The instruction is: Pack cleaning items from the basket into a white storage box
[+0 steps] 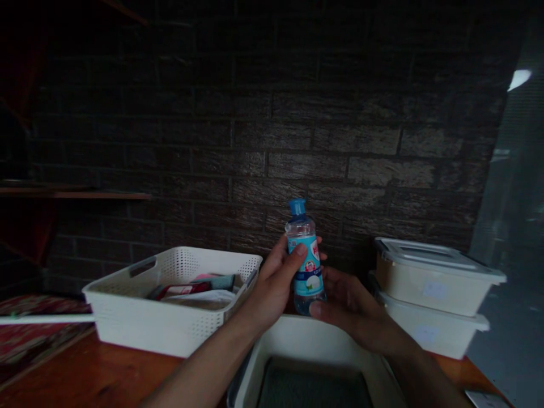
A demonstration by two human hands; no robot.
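Observation:
A clear plastic bottle (309, 266) with a blue cap and a light-blue label is held up, tilted slightly, in the head view. My left hand (278, 275) is wrapped round its upper middle, thumb across the label and fingertips showing on the far side. Low on the bottle, my right hand (351, 303) grips near the base with its thumb; its other fingers are partly hidden behind. Below both hands stands a white bin (308, 328) with a dark green, flat thing (314, 385) inside, cut off by the frame's bottom edge.
A white perforated basket (140, 323) with several packets and cloth-like things stands left on the wooden table (127, 374). Two stacked lidded containers (433, 283) stand right. A dark brick wall (272, 124) rises behind; a shelf (76, 193) juts in from the left.

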